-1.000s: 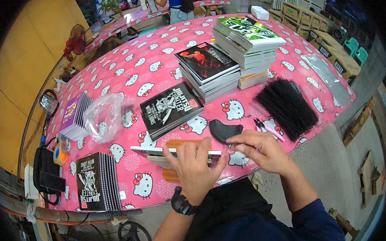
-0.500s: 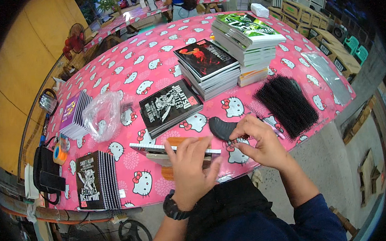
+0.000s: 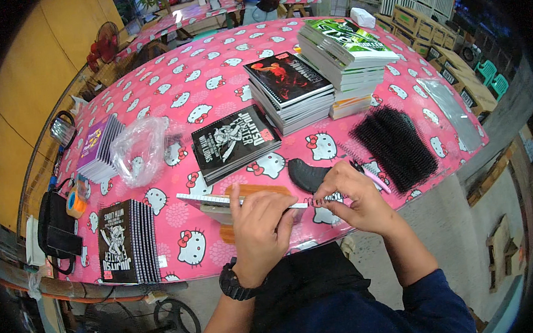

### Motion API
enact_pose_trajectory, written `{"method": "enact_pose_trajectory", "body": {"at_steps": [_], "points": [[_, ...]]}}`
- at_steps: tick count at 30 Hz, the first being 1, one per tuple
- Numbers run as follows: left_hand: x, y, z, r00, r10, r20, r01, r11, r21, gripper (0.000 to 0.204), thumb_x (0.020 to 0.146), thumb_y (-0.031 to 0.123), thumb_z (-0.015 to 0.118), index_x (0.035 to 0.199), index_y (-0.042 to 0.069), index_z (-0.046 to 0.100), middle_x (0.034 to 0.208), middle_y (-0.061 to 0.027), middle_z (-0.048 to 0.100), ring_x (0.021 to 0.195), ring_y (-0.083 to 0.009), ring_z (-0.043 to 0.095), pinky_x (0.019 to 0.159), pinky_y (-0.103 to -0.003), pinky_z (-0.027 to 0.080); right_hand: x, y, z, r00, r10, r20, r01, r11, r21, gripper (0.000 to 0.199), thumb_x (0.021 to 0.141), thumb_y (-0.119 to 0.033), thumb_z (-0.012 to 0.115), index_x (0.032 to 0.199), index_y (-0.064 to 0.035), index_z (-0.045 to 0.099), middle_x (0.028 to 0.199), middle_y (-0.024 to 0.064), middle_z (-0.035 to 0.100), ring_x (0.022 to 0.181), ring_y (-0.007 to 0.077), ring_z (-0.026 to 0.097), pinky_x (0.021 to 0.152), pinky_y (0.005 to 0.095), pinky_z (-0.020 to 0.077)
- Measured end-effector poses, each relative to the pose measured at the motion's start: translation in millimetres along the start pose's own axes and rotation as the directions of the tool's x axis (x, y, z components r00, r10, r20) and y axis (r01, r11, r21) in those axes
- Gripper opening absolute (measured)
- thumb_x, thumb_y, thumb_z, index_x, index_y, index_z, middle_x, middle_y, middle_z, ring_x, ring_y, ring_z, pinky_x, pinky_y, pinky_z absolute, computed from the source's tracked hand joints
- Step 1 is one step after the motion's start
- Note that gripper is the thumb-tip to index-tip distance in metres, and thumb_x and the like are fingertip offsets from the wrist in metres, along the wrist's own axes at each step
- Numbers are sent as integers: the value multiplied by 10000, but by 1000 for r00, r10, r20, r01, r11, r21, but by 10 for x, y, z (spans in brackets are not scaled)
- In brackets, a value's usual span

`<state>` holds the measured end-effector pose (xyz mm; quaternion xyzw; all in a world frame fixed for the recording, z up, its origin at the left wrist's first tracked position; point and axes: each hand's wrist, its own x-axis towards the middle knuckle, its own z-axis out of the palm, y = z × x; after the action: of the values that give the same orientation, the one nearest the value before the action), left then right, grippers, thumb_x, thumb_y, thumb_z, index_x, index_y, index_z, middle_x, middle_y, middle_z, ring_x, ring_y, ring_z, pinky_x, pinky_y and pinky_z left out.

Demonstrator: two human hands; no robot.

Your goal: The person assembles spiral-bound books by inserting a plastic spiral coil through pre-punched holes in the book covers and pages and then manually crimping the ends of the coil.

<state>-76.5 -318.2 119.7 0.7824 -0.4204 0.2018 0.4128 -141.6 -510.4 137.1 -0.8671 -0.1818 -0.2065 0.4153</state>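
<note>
If I push too hard, the thin spiral coil (image 3: 319, 202) might bend or miss the notebook (image 3: 204, 199), which is near the front of the tabletop (image 3: 171, 224). My left hand (image 3: 261, 228) curves over the notebook, fingers and thumb holding its edge. My right hand (image 3: 357, 200), fingers curled, pinches the coil by the notebook's right end.

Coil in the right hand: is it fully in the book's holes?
Not fully: coil shows between the book and the right hand. Whether its tip is in, I cannot tell.
</note>
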Motion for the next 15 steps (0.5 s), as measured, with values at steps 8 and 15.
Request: {"method": "enact_pose_trajectory", "body": {"at_steps": [8, 15], "points": [[-18, 17, -14, 1000, 20, -13, -19, 999, 36, 157, 740, 87, 650, 896, 93, 628, 849, -42, 615, 842, -219, 576, 1044, -501, 216, 20, -71, -2, 979, 143, 148, -163, 978, 132, 260, 802, -53, 614, 1057, -13, 588, 824, 118, 603, 736, 219, 589, 670, 333, 472], [46, -94, -66, 983, 54, 173, -58, 998, 23, 173, 746, 194, 679, 905, 135, 642, 871, -12, 609, 875, -180, 561, 957, -420, 242, 93, 95, -59, 870, 402, 286, -469, 853, 230, 403, 876, -204, 586, 1224, -20, 498, 771, 117, 627, 665, 176, 618, 614, 296, 481]]}}
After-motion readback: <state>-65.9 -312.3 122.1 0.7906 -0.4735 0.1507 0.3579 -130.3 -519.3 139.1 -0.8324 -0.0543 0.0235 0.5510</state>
